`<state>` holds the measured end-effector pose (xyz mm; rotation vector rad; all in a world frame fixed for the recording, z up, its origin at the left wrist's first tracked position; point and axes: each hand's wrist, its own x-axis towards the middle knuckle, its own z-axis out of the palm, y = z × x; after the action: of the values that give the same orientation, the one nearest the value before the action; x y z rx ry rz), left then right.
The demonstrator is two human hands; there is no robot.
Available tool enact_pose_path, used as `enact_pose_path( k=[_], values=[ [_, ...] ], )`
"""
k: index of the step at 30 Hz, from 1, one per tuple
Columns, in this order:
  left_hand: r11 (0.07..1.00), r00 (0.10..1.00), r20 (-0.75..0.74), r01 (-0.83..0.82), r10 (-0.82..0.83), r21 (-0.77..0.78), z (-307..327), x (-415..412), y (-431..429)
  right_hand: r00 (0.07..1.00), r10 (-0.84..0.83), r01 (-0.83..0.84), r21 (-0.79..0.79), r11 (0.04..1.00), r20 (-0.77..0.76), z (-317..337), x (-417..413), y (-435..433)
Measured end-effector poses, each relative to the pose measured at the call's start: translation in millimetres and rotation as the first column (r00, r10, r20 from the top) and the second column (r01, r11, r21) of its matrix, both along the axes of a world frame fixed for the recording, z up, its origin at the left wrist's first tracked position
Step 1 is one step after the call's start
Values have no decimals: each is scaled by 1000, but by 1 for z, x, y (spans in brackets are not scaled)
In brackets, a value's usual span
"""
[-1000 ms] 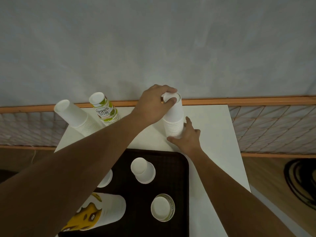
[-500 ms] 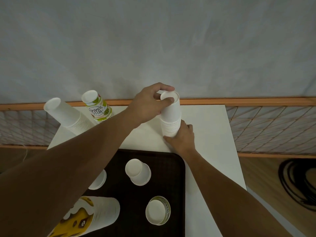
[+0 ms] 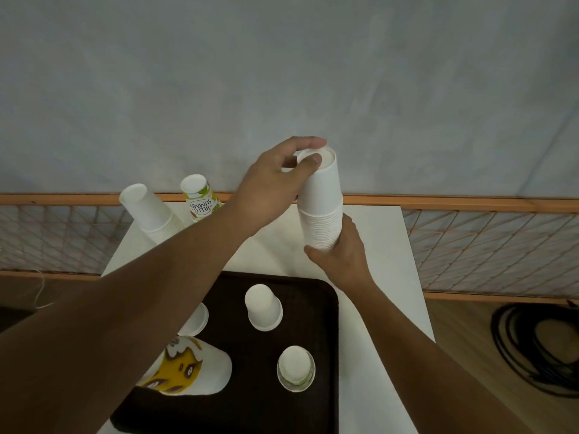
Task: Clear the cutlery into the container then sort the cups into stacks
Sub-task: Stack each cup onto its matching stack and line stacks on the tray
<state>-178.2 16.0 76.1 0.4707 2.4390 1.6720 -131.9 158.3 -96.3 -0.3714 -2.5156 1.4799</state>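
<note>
A tall stack of upside-down white cups [image 3: 322, 214] stands on the white table [image 3: 376, 233]. My left hand [image 3: 275, 180] pinches the top cup of that stack at its upturned base. My right hand [image 3: 341, 255] grips the stack's bottom from the near side. On the dark tray [image 3: 250, 402] stand upside-down cups: a white one [image 3: 263, 308], a green-rimmed one [image 3: 296, 368], a yellow-printed stack [image 3: 191, 368] and a white one [image 3: 195, 317] partly hidden by my left arm. Behind stand a white stack [image 3: 147, 211] and a green-printed stack [image 3: 200, 198].
An orange-framed mesh fence [image 3: 488, 242] runs behind and beside the table, in front of a grey wall. A coil of black cable [image 3: 539, 346] lies on the wooden floor to the right. No cutlery or container shows.
The white stack and both hands sit higher in the picture than a second ago. My right hand has closed round the stack's bottom. My left hand stays on the top cup.
</note>
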Motion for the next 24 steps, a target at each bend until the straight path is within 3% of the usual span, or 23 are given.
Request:
enact_pose_path(
  k=[6, 9, 12, 18, 24],
  values=[
    [991, 999, 15, -54, 52, 120, 30, 53, -24, 999, 34, -34, -33, 999, -25, 56, 62, -20],
    [978, 997, 78, -34, 18, 207, 30, 88, -42, 998, 42, -45, -60, 997, -45, 82, 98, -36],
    [979, 991, 132, 10, -37, 202, 12, 126, -60, 996, 70, -75, -105, 992, -46, 98, 134, -58],
    [964, 950, 288, 40, -118, 263, -37, 192, -98, 989, 147, -147, -147, 978, -10, 98, 194, -100],
    [966, 930, 362, -33, -65, 258, -62, 231, -123, 985, 171, -164, -183, 969, 24, 85, 231, -131]
  ],
)
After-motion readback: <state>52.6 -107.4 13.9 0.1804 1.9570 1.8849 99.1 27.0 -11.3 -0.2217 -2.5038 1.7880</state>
